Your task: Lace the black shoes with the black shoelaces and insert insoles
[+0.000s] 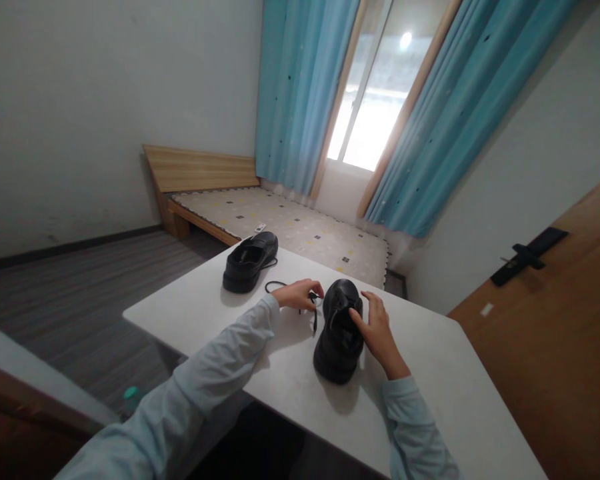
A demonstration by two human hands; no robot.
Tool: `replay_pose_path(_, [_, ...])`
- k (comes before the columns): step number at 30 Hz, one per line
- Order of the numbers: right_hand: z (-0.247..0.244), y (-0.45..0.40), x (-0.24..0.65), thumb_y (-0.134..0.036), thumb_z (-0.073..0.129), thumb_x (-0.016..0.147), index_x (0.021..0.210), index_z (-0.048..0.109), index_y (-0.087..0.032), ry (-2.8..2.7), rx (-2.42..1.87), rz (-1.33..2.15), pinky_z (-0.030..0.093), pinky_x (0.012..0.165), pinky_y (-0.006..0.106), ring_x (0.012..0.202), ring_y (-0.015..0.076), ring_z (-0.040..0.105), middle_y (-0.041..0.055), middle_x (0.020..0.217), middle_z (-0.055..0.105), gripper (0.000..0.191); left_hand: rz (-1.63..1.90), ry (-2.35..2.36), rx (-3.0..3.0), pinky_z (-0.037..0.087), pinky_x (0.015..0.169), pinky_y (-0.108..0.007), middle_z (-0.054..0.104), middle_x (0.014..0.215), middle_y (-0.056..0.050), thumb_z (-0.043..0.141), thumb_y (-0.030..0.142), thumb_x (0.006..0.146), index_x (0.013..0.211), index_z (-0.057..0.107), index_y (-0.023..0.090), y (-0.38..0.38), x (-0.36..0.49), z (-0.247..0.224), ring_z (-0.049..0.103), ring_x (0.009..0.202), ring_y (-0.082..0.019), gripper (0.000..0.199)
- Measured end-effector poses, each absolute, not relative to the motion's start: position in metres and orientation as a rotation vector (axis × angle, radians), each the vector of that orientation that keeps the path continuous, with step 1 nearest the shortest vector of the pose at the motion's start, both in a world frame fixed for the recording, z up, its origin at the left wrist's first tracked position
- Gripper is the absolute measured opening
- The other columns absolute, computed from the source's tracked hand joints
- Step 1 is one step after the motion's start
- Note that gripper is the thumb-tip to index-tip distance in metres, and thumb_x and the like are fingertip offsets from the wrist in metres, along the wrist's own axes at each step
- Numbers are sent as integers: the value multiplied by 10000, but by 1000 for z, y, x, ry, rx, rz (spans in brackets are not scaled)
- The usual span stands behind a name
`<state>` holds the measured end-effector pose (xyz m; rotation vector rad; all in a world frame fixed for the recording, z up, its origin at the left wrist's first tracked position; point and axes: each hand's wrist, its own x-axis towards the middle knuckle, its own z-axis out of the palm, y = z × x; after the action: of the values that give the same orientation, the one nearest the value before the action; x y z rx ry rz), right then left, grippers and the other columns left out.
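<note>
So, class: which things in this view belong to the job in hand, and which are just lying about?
Belongs to the job:
near black shoe, right hand on it
black lace by the left hand
other black shoe, untouched, likely its pair
white table under both

Just about:
bed
blue curtains
wooden door
green item, too blurred to name

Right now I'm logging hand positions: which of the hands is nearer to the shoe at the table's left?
Left. The left hand is to the right of that shoe, apart from it; the right hand is farther right, at the other shoe.
</note>
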<state>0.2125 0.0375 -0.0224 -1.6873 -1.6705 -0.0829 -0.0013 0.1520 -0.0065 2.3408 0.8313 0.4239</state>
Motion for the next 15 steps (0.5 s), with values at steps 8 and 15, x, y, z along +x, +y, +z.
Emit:
replay_pose_path(8, [-21, 37, 211, -478, 472, 807, 1205, 461, -186, -1677, -1677, -92, 329, 980, 565, 1208, 309, 436, 160, 1257, 497, 493, 384, 973, 2488, 413, 909, -435, 538, 1144, -75, 772, 350, 566, 1056, 638, 291, 146, -3, -2, 495, 1074, -294, 511])
replay_pose_path(15, [-22, 39, 212, -470, 471, 813, 1198, 473, -191, -1689, -1671, -103, 341, 972, 553, 1199, 305, 443, 154, 1244, 503, 475, 385, 1258, 2560, 393, 894, -466, 568, 1115, -81, 763, 183, 618, 992, 655, 295, 146, -7, -5, 496, 1069, -314, 405])
